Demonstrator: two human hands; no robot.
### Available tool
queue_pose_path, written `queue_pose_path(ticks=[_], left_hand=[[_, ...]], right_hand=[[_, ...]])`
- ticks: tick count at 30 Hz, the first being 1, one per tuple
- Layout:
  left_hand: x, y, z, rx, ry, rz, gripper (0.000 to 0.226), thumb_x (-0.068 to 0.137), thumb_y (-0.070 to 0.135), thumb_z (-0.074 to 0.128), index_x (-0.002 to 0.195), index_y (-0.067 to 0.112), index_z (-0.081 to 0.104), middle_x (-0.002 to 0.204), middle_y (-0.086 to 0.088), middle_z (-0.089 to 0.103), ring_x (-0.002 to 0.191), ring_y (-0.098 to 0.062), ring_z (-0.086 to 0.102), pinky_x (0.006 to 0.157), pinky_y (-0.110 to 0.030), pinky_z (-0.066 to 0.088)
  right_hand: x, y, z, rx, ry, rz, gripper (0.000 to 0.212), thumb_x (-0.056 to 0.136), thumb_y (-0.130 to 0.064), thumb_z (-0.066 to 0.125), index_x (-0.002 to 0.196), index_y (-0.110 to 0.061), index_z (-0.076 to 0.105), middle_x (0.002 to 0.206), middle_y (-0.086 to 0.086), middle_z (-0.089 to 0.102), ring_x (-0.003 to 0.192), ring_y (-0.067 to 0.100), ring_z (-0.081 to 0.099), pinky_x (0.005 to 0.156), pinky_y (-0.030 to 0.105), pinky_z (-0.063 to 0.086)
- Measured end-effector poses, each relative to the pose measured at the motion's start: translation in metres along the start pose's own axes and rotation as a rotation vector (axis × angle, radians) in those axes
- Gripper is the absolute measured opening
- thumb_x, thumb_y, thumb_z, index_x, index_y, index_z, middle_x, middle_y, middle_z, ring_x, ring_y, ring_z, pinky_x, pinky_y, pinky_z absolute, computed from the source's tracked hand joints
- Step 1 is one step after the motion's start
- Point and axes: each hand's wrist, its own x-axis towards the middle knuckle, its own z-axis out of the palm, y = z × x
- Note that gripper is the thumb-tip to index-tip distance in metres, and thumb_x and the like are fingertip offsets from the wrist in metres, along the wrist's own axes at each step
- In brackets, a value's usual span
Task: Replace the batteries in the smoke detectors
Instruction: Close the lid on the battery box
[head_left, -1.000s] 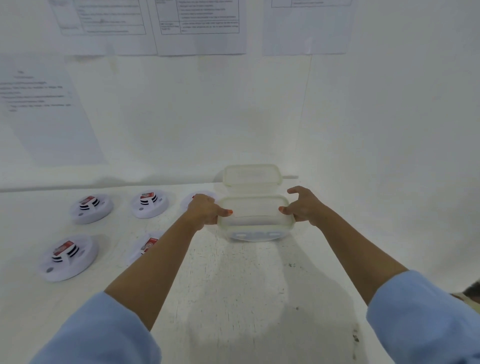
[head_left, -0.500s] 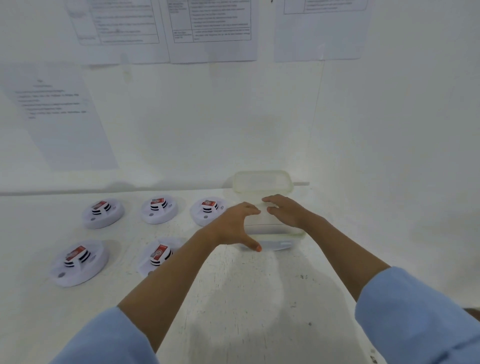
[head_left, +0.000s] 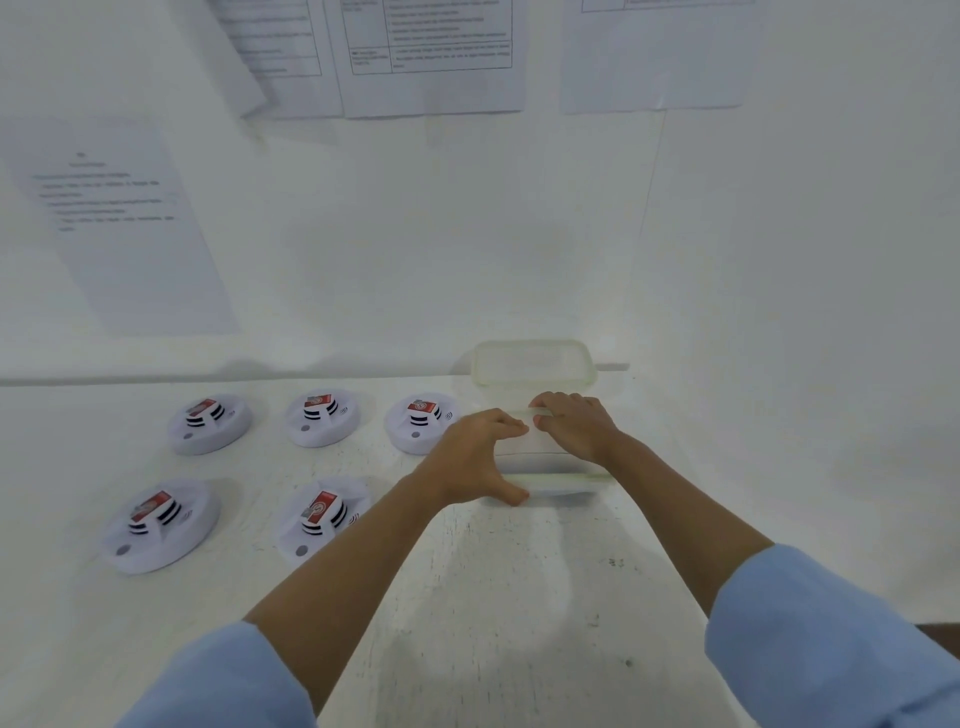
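Several white round smoke detectors with red-labelled batteries lie face-up at the left: a back row (head_left: 210, 423) (head_left: 322, 418) (head_left: 421, 422) and two nearer ones (head_left: 158, 525) (head_left: 322, 517). A translucent lidded plastic box (head_left: 550, 467) stands right of them. My left hand (head_left: 480, 457) spreads over its lid, fingers on top and thumb down at the front edge. My right hand (head_left: 576, 426) lies flat on the lid beside it, with the fingertips of both hands nearly meeting.
A second translucent box (head_left: 530, 364) sits right behind the first, against the wall. Printed sheets (head_left: 431, 57) hang on the white wall. The white table (head_left: 493, 597) stretches toward me between my arms.
A second ago my hands gripped the box at its left and right sides. Both have since come onto the top of its lid and stay there. The view has shifted slightly.
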Motion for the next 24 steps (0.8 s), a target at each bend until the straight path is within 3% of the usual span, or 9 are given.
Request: queue_pose_path(ticks=[6, 10, 13, 16, 19, 24], left_hand=[[0.000, 0.000, -0.001, -0.034, -0.027, -0.009, 0.077, 0.061, 0.028, 0.085, 0.130, 0.013, 0.053, 0.131, 0.000, 0.052, 0.118, -0.015, 0.049, 0.101, -0.024, 0.037], [-0.004, -0.001, -0.002, -0.033, -0.075, 0.014, 0.081, 0.069, 0.035, 0.080, 0.138, 0.018, 0.042, 0.145, 0.003, 0.038, 0.134, -0.012, 0.032, 0.108, -0.022, 0.023], [-0.011, -0.004, -0.001, -0.019, -0.033, 0.030, 0.083, 0.071, 0.043, 0.076, 0.141, 0.022, 0.036, 0.151, 0.007, 0.029, 0.141, -0.009, 0.017, 0.112, -0.026, 0.016], [-0.014, -0.004, 0.002, 0.000, -0.018, 0.032, 0.079, 0.075, 0.043, 0.073, 0.142, 0.022, 0.036, 0.151, 0.006, 0.029, 0.142, -0.010, 0.017, 0.112, -0.025, 0.015], [-0.012, -0.004, 0.004, 0.000, -0.037, 0.004, 0.077, 0.076, 0.044, 0.072, 0.141, 0.021, 0.037, 0.150, 0.005, 0.032, 0.140, -0.010, 0.022, 0.113, -0.026, 0.017], [-0.007, -0.004, 0.001, -0.016, -0.058, -0.015, 0.076, 0.074, 0.043, 0.074, 0.139, 0.021, 0.040, 0.149, 0.006, 0.034, 0.138, -0.010, 0.026, 0.114, -0.029, 0.021]], right_hand=[[-0.003, 0.001, 0.000, -0.032, 0.022, -0.011, 0.035, 0.097, -0.026, 0.034, 0.129, -0.019, 0.045, 0.135, 0.000, 0.049, 0.124, 0.019, 0.042, 0.105, 0.032, 0.024], [-0.017, 0.005, -0.003, -0.011, 0.165, -0.127, 0.039, 0.097, -0.028, 0.042, 0.135, -0.019, 0.044, 0.143, -0.001, 0.042, 0.132, 0.015, 0.036, 0.109, 0.028, 0.022], [-0.035, 0.007, -0.011, 0.029, 0.006, -0.145, 0.047, 0.095, -0.032, 0.046, 0.140, -0.023, 0.036, 0.153, -0.004, 0.024, 0.142, 0.011, 0.019, 0.114, 0.029, 0.011], [-0.054, 0.008, -0.017, 0.051, -0.192, -0.143, 0.067, 0.089, -0.041, 0.054, 0.146, -0.024, 0.023, 0.157, -0.006, 0.008, 0.145, 0.012, 0.004, 0.116, 0.032, 0.007], [-0.059, 0.011, -0.017, -0.060, -0.212, -0.180, 0.083, 0.084, -0.045, 0.061, 0.148, -0.023, 0.012, 0.158, -0.005, -0.001, 0.145, 0.012, -0.003, 0.116, 0.032, 0.004], [-0.055, 0.013, -0.018, -0.043, -0.222, -0.177, 0.085, 0.082, -0.043, 0.064, 0.148, -0.024, 0.013, 0.158, -0.005, 0.001, 0.145, 0.012, -0.001, 0.116, 0.031, 0.006]])
